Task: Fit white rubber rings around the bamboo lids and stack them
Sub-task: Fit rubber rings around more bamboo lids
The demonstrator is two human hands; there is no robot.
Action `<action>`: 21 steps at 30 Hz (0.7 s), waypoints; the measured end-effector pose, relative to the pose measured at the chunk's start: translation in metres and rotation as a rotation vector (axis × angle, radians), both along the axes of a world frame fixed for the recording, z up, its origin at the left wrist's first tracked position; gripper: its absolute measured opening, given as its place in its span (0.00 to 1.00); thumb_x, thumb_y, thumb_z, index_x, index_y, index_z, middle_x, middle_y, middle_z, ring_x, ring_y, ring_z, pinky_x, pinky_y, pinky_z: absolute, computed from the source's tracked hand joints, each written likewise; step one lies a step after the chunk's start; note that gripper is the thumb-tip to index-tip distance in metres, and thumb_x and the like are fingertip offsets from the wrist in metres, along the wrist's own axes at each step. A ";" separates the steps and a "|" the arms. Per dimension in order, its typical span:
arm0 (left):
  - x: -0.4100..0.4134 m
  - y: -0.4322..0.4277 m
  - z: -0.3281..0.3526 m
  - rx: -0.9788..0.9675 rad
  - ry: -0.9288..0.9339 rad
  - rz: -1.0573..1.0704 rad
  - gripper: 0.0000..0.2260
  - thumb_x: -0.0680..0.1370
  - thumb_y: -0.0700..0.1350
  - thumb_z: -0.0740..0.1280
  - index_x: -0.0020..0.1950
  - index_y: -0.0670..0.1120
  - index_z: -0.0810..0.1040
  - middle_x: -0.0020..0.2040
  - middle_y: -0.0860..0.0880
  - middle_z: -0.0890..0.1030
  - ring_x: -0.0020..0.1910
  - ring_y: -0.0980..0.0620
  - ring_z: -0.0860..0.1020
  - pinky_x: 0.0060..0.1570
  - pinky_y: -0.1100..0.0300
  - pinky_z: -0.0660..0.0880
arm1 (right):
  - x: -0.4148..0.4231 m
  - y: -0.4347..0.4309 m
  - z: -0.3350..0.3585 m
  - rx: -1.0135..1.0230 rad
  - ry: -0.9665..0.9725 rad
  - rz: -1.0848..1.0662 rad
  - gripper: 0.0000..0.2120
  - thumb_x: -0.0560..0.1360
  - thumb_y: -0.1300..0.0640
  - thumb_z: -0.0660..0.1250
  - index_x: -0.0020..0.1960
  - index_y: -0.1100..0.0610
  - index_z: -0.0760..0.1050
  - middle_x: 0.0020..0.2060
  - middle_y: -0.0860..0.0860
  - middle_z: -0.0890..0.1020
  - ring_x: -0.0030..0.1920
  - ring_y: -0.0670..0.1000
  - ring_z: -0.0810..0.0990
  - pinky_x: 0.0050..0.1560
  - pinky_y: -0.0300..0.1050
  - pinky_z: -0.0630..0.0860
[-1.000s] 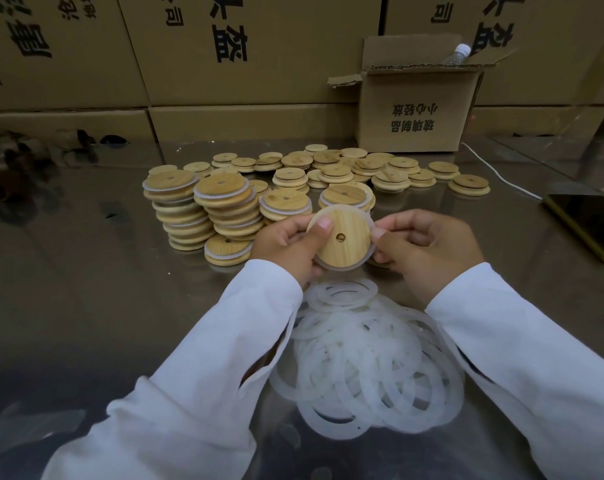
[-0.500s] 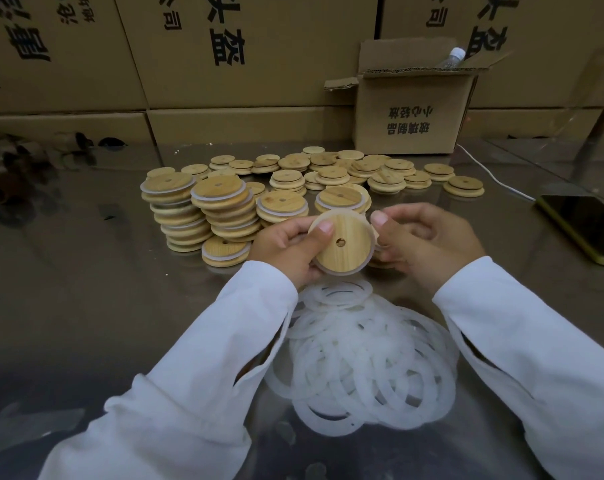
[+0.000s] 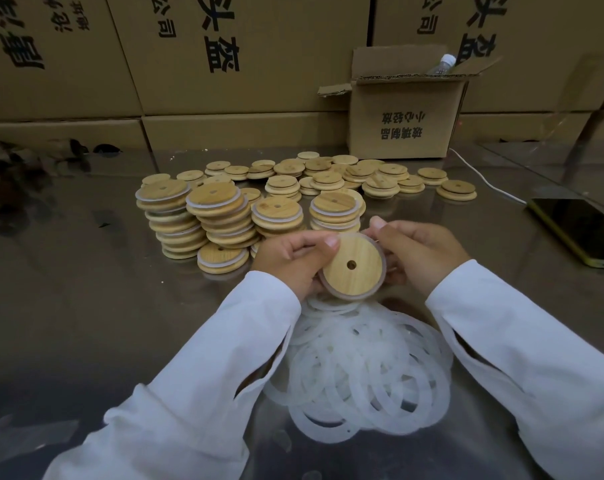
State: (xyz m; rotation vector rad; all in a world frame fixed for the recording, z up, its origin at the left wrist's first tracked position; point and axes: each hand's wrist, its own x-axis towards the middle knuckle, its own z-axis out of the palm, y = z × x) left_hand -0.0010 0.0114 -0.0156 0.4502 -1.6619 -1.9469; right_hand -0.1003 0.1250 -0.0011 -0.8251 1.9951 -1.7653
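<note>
Phone [image 3: 584, 230]: cut by the right edge.
Bottle [image 3: 442, 64]: mostly inside the far box [image 3: 404, 126].
Loose rings [image 3: 362, 375]: partly under the left sleeve [image 3: 224, 358].
Bamboo lid [image 3: 354, 268]: left rim under the left hand [image 3: 290, 258] thumb.

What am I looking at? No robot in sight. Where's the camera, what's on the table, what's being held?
There is no machine here, just a person's two bare hands. One wide-angle camera worn on the head films them, looking forward and down. The left hand and right hand both grip one bamboo lid, with a white rubber ring showing around its edge. On the table, a pile of loose rings lies nearest. Stacks of ringed lids stand behind it, with bare lids further back. There is also an open box, and a phone on the right.
</note>
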 end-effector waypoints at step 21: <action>-0.007 -0.001 0.002 0.133 0.002 0.196 0.02 0.76 0.42 0.65 0.46 0.48 0.77 0.36 0.50 0.81 0.36 0.53 0.81 0.38 0.60 0.80 | -0.051 -0.010 -0.011 0.262 0.087 -0.430 0.06 0.74 0.50 0.67 0.42 0.52 0.73 0.39 0.49 0.77 0.43 0.51 0.75 0.44 0.44 0.69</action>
